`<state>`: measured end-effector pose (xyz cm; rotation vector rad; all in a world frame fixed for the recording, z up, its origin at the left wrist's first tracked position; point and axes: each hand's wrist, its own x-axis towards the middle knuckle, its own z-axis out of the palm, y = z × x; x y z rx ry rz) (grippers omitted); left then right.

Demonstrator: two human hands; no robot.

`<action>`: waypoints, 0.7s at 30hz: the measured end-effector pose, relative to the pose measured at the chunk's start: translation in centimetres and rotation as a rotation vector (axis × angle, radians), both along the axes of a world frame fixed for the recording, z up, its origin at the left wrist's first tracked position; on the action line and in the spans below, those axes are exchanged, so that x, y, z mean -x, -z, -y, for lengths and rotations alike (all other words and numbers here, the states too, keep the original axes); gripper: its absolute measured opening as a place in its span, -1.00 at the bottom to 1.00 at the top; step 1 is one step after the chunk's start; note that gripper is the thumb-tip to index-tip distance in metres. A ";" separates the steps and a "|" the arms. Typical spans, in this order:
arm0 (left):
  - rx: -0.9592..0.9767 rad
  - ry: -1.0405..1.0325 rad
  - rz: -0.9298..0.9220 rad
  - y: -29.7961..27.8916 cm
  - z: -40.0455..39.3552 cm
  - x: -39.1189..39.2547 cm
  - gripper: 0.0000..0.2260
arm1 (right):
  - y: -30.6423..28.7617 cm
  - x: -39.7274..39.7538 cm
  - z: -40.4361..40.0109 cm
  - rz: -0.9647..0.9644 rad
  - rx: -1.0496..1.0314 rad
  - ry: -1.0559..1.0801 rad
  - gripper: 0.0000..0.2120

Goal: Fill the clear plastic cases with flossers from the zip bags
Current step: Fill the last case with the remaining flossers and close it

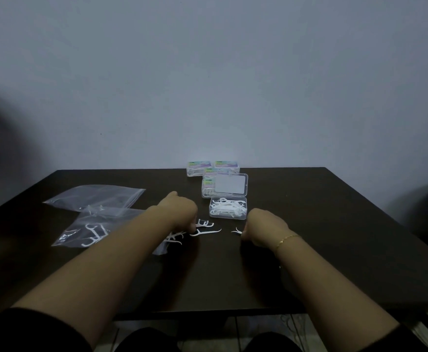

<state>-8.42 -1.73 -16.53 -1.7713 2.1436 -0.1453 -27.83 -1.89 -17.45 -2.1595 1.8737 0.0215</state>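
Dark table (309,250); two zip bags (98,196); one open case (228,210) holding flossers, four closed cases (200,168) behind (stacked, count approximate); left hand (179,212) and right hand (263,226) each pinching loose flossers (205,232).

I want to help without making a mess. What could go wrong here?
The loose flossers lie on the dark table by the left hand, so a sweep might knock some off. The open case looks nearly full, so more could spill over. The right hand pinches one flosser by its end; it might slip.

Both hands (179,212) (265,226) knuckles-up, fingers curled.
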 end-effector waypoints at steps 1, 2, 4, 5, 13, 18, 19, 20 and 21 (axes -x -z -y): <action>-0.004 -0.009 -0.008 0.1 0.0 0.1 -0.81 | -0.1 0.0 -0.1 0.001 0.007 -0.002 -0.72; -0.002 -0.016 -0.019 0.2 0.0 0.3 -0.80 | -0.1 0.1 -0.3 0.002 0.018 -0.004 -0.73; 0.011 -0.032 -0.077 0.3 0.0 0.4 -0.84 | -0.1 0.2 -0.5 0.006 0.031 -0.009 -0.74; 0.017 -0.041 -0.134 0.4 -0.1 0.4 -0.88 | -0.1 0.2 -0.6 0.010 0.034 -0.008 -0.74; 0.005 -0.110 -0.472 0.3 -0.5 1.0 -0.84 | 0.0 0.4 -1.4 0.038 0.045 0.000 -0.74; -0.228 -0.145 -0.394 -0.9 -1.0 1.2 -0.64 | 0.1 0.5 -1.8 0.043 0.055 0.010 -0.74; -0.272 -0.150 -0.358 -1.1 -1.1 1.4 -0.56 | 0.1 0.4 -1.9 0.044 0.056 0.011 -0.74; -0.295 -0.151 -0.325 -1.3 -1.2 1.5 -0.51 | 0.1 0.4 -1.9 0.044 0.056 0.012 -0.74; -0.300 -0.148 -0.299 -1.3 -1.3 1.6 -0.47 | 0.1 0.4 -2.0 0.043 0.054 0.012 -0.74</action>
